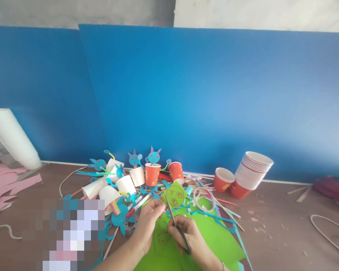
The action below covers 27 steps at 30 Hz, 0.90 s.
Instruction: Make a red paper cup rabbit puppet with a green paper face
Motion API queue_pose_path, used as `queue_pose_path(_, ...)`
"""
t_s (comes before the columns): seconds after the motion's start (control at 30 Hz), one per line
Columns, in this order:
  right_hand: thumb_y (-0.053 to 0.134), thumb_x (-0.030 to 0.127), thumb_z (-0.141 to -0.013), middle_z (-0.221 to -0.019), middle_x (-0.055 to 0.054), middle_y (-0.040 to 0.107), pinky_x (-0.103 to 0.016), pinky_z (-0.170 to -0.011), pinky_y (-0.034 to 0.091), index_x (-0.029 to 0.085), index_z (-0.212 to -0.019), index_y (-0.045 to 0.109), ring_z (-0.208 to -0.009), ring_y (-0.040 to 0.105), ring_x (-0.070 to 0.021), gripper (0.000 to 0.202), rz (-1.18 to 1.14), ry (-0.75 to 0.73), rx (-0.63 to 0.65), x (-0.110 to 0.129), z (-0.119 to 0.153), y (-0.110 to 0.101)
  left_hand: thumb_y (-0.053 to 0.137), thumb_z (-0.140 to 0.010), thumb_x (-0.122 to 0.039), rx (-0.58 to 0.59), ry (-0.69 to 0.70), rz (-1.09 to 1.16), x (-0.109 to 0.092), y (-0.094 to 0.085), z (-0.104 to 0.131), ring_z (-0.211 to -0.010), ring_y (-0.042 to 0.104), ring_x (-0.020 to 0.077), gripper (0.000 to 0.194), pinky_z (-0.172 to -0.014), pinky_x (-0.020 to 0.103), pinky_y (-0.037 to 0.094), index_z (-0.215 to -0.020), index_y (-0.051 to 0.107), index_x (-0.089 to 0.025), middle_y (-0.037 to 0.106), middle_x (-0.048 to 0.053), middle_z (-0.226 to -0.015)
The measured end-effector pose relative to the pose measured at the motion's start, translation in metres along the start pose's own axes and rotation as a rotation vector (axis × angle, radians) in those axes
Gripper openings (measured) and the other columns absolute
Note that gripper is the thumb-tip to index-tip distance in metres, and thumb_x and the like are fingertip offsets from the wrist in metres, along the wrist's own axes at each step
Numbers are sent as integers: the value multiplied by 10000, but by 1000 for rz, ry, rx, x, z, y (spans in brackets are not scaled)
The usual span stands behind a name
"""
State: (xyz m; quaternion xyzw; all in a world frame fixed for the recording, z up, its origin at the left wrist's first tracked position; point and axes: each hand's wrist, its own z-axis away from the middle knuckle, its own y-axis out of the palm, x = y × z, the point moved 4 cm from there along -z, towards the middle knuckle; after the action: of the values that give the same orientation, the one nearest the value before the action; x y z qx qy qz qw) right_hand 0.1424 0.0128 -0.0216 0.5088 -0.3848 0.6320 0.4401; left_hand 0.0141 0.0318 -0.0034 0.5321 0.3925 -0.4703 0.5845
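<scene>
My left hand point(151, 218) pinches the lower left edge of a green paper piece point(176, 194) with a round face drawn on it. My right hand point(188, 237) is closed on a pair of scissors point(182, 237) with dark handles. Their blades point up and lie at the left edge of the drawn face. Below both hands spreads a larger green paper sheet point(214, 235) with more drawing on it, partly covered by my right hand. Blue paper scraps point(120, 214) and several markers point(138, 206) lie left of my left hand.
Behind the hands stand red paper cups point(153, 175) and white cups point(125, 185), some with blue animal faces point(154, 157). A tall cup stack point(252, 173) leans at right beside a single red cup point(224, 179). Pink paper point(11, 186) and a white roll point(15, 139) are at left, before a blue panel point(200, 94).
</scene>
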Motion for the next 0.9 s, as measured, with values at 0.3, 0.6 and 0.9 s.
queue_pose_path(0.3,690,524,-681,-422,102,420,-151,-317,250,159,-757,552,-321,339,-37,398,-12,19,40,-1,0,1,624,-733,-396,-9,75,-60,-4,-3,-2,-624,431,142,277,-633,263,326,-589,525,-181,523,-27,-591)
queue_pose_path(0.6,666,554,-682,-405,107,408,-155,-318,239,154,-757,548,-318,334,-37,424,15,18,25,-3,0,1,604,-738,-382,3,81,-82,-5,-1,0,-626,412,140,281,-637,261,313,-573,491,-185,482,-37,-582)
queue_pose_path(0.9,698,511,-673,-395,111,400,-150,-303,223,156,-734,549,-303,316,-30,390,18,40,14,-1,-1,0,623,-722,-401,-1,83,-63,-6,-1,-1,-622,425,145,303,-631,266,316,-556,482,-190,493,-34,-576)
